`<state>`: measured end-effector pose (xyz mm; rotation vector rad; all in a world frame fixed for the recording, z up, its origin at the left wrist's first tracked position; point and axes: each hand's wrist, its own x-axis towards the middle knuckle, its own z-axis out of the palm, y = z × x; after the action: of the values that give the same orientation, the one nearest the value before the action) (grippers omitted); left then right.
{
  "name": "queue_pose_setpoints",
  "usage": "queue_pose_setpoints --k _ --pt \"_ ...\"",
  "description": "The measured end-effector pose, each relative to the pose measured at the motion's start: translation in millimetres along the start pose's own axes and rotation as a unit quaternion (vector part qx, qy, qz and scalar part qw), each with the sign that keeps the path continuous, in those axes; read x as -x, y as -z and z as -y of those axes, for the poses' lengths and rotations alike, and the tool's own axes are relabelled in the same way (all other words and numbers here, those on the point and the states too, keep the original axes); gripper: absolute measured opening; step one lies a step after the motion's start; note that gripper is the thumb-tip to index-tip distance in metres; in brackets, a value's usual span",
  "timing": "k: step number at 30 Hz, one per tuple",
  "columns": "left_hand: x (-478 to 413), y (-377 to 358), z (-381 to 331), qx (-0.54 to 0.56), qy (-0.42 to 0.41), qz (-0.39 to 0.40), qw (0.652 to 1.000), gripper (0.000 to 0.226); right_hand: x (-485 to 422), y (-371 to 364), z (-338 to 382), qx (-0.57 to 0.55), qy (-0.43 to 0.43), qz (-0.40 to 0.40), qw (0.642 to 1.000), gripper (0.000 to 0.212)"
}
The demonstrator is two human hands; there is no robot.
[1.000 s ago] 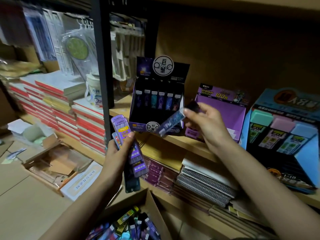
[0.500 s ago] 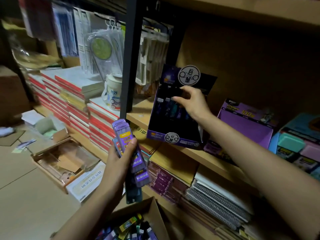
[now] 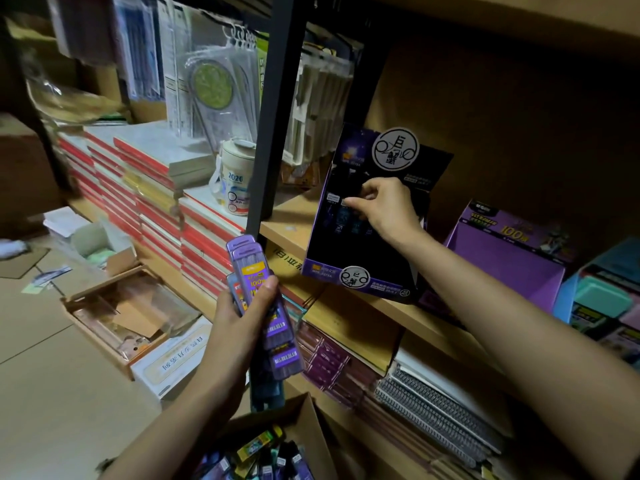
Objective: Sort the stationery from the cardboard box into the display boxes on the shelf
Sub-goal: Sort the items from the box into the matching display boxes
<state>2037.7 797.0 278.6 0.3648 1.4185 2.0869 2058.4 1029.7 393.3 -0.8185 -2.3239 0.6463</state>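
Note:
My left hand (image 3: 239, 317) grips a bundle of flat purple lead cases (image 3: 278, 341), held upright above the open cardboard box (image 3: 306, 420). That box holds several more mixed cases (image 3: 259, 455). My right hand (image 3: 384, 206) reaches into the dark display box (image 3: 360, 271) on the shelf. Its thumb and fingers are curled and pinch the top of a dark case standing in the box's row. The case itself is mostly hidden by the hand and the dim light. A purple display box (image 3: 502, 258) stands to the right of the dark one.
A blue display box with pastel erasers (image 3: 606, 296) is at the far right. A black shelf post (image 3: 273, 116) rises left of the dark box. Red-edged notebook stacks (image 3: 156, 188) and a white mug (image 3: 235, 181) lie further left. Spiral notebooks (image 3: 436, 410) fill the lower shelf, and a cardboard tray (image 3: 121, 313) sits on the floor.
My right hand carried a dark blue case from mid-air into the dark display box and has lowered it to the row of cases. My left hand kept hold of its bundle.

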Motion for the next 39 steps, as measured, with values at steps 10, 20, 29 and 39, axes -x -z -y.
queue_pose_setpoints --k 10,20,29,39 --pt "3.7 0.0 -3.6 -0.005 0.009 0.011 1.000 0.066 74.2 5.2 34.3 -0.155 -0.034 0.135 0.978 0.027" --pt "13.0 -1.7 1.0 -0.068 0.054 0.091 0.992 0.072 137.4 -18.5 47.4 -0.302 -0.200 0.284 0.888 0.020" --pt "16.5 -12.8 -1.5 -0.036 0.049 0.095 0.994 0.048 139.6 -19.3 31.3 -0.370 -0.235 0.243 0.865 0.016" --pt "12.4 -9.3 -1.4 -0.032 0.015 0.039 0.999 0.030 96.3 22.7 11.9 -0.429 -0.197 0.097 0.876 0.012"
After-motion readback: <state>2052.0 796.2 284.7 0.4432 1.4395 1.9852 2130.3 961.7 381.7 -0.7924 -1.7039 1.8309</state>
